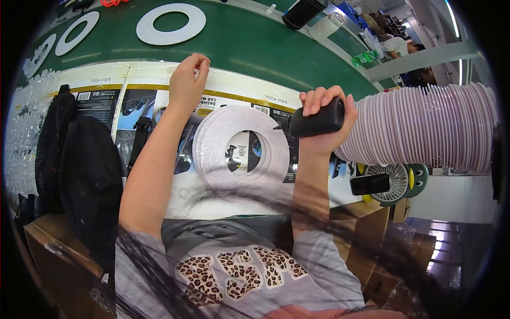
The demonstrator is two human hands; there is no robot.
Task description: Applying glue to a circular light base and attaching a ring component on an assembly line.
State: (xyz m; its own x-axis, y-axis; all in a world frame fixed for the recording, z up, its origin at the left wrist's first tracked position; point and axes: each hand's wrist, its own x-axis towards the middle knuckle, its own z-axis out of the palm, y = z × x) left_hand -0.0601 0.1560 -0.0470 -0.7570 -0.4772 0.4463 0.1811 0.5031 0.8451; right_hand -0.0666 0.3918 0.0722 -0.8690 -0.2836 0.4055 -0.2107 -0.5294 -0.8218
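Observation:
My right hand (330,116) is wrapped around a black squeeze bottle (319,120). The bottle lies on its side in my grip, its thin nozzle pointing left over the edge of a few overlapping white, glittery flat rings (212,123). These rings lie slightly offset on a printed cardboard sheet (186,204), which shows through their centre holes. Beyond them, near the sheet's far edge, my left hand (187,78) is raised with its fingers curled in and the thumb close to them. Nothing shows between those fingers.
A long stack of similar rings (414,127) lies to the right, above a small fan (396,186) with a phone (370,184). More single rings (144,25) lie on the green table (111,45). Black mesh fabric (90,170) and clear plastic pieces (24,138) sit left.

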